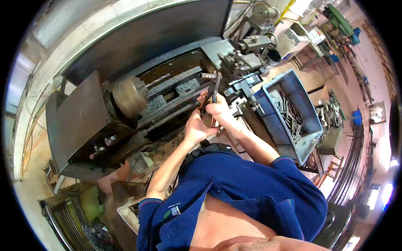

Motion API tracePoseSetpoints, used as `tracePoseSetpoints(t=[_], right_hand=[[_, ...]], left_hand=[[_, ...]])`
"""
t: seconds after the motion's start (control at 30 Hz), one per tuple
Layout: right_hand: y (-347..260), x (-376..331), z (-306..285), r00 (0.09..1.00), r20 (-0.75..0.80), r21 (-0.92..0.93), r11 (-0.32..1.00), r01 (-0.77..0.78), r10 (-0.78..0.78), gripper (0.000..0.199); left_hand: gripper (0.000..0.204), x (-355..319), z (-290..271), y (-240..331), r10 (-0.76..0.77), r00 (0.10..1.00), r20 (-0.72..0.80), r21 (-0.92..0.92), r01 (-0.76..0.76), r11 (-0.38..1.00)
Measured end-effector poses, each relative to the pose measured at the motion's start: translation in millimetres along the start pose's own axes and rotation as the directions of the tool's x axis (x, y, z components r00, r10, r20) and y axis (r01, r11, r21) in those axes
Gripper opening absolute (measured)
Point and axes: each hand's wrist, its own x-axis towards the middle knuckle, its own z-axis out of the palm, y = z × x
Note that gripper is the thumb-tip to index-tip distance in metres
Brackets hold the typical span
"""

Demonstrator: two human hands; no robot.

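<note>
In front of me, above the near side of the lathe [125,98], both my hands are close together. My right hand [218,109] is closed round a long dark metal tool [215,85], whose exact kind I cannot make out. At its upper end a short metal cylinder [206,76] sticks out crosswise to the left. My left hand [198,127] is cupped just below, its thumb spread well away from its fingers. Those fingertips come close to the tool's lower part; whether they touch is hidden. A reddish-brown strip [214,122] shows between the two hands.
Right of my hands stands a blue plastic bin [289,142] holding many metal rods [289,111]. The lathe's chuck [129,97] is on the left, its carriage parts [247,85] beside my right hand. Metal chips [188,85] lie in the bed. Long bars [349,167] lie farther right.
</note>
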Motion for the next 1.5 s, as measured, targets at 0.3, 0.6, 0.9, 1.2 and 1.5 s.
tracePoseSetpoints(t=[0.3,0.6,0.9,1.2,1.5], right_hand=[[-16,-51,-42,0.999,-0.038,0.208,0.978,0.035,-0.028,0.03],[-37,-121,-184,0.905,-0.403,-0.124,0.972,-0.201,0.135,0.023],[-81,-121,-313,0.996,-0.018,0.679,0.733,-0.051,0.086,0.085],[-17,-128,-126,0.849,0.361,0.333,0.797,-0.505,0.387,0.081],[31,-143,-65,0.69,0.333,0.185,0.673,-0.716,0.643,0.066]], left_hand=[[0.09,-22,44,33,0.056,0.997,-0.048,0.445,-0.029,0.895],[0.057,-71,89,5,-0.012,0.987,0.163,0.246,-0.028,0.969],[0.048,-159,63,-42,-0.309,0.925,-0.22,0.309,0.367,0.877],[0.016,-319,13,-108,-0.489,0.299,-0.82,-0.341,0.432,0.835],[0.038,-440,-14,-251,-0.794,-0.044,-0.607,-0.418,0.867,0.271]])
